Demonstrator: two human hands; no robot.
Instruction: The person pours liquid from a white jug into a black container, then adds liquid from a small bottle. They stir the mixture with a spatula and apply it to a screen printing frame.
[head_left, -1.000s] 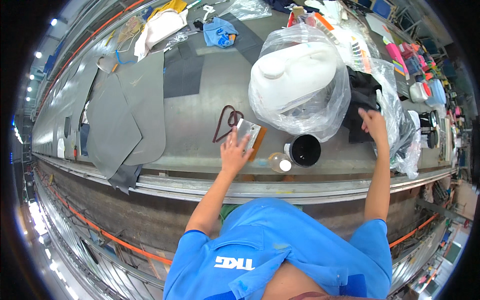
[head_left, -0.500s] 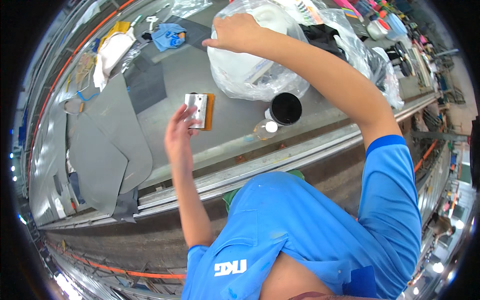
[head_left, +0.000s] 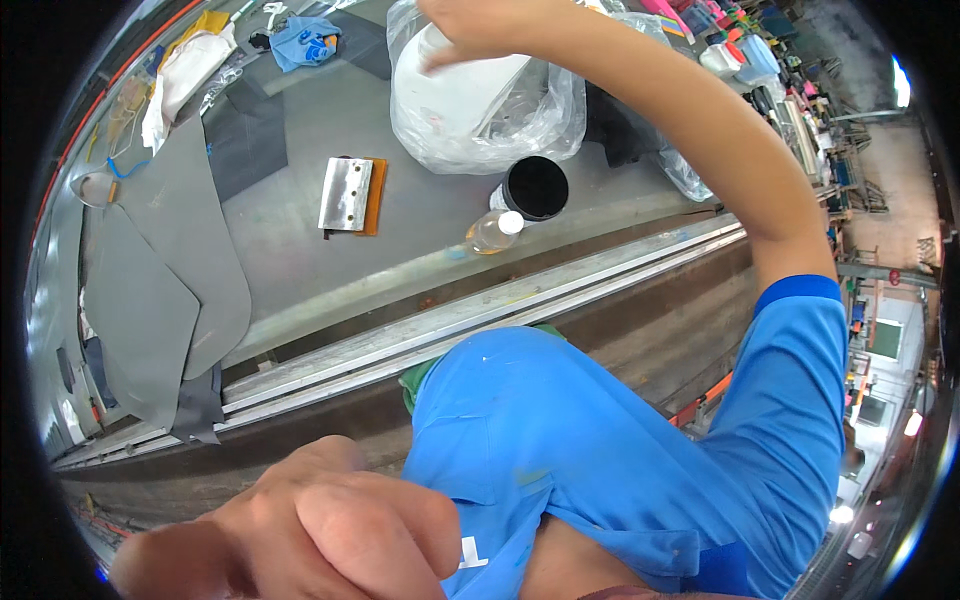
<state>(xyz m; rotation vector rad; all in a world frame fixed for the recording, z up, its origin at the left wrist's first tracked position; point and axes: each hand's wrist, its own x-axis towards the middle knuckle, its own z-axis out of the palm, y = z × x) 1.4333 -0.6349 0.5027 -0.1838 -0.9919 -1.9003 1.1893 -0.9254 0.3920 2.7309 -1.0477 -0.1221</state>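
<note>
My left hand is raised very close at the lower left, large in view. Its fingers look bent inward, and nothing shows in them. My right arm stretches up to the top edge, where my right hand is over a clear plastic bag holding white material. The frame edge cuts that hand off and its fingertips are blurred, so its grip is unclear. Below the bag stand an open black-lined pot and a small clear bottle with a white cap. Left of them lies a metal plate with an amber-coloured edge.
Grey sheet pieces cover the table's left side. A blue cloth and a white cloth lie at the far left. Metal rails run along the near edge. Tubs and other items crowd the far right.
My left hand has moved from beside the metal plate down and toward me. The view has shifted, so the table things sit further up and left. My right hand is now partly out of frame.
</note>
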